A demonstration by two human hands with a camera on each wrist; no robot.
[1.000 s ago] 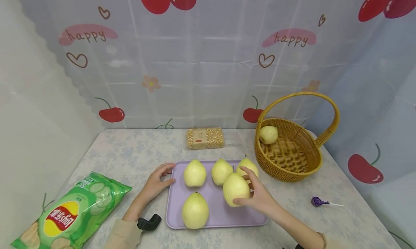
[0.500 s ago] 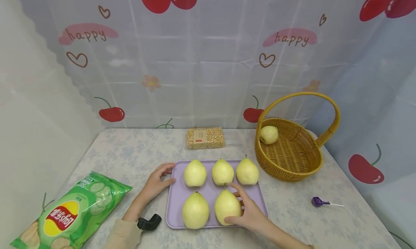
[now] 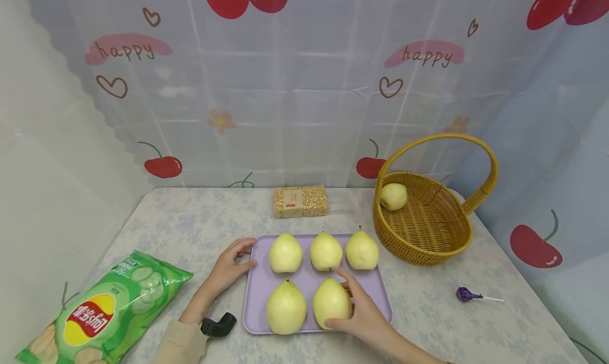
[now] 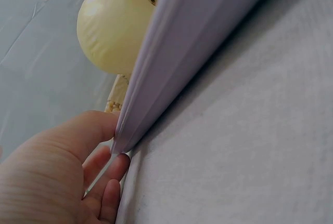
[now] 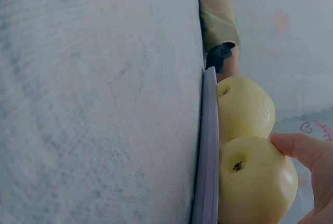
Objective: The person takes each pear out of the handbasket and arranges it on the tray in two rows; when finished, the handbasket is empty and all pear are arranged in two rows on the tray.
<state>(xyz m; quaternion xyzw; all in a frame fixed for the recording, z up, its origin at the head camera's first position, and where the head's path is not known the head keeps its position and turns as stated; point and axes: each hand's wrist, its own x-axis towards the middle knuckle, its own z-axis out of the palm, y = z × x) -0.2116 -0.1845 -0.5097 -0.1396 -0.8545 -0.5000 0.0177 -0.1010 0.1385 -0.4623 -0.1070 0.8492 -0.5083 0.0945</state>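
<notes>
A lilac tray (image 3: pixel 309 290) bears several yellow-green pears in two rows. My right hand (image 3: pixel 363 311) grips the front-row pear (image 3: pixel 329 303) at the right, its thumb on the near side and fingers round the far right side. The pear stands upright on the tray; in the right wrist view the thumb touches the gripped pear (image 5: pixel 260 182). Just left of it stands another front-row pear (image 3: pixel 286 308). My left hand (image 3: pixel 229 266) holds the tray's left edge. In the left wrist view, the thumb lies against the tray rim (image 4: pixel 140 89) with the other fingers curled beside the corner.
A wicker basket (image 3: pixel 423 253) with a tall handle stands at the back right, one pear (image 3: pixel 394 196) inside. A packet of corn kernels (image 3: pixel 311 201) lies behind the tray. Left is a green chip bag (image 3: pixel 123 300); right, a purple lollipop (image 3: pixel 466 295).
The right hand has brought its pear down and left, from above the tray's right side into the front row. In the last half second it has barely moved. The left hand stays put.
</notes>
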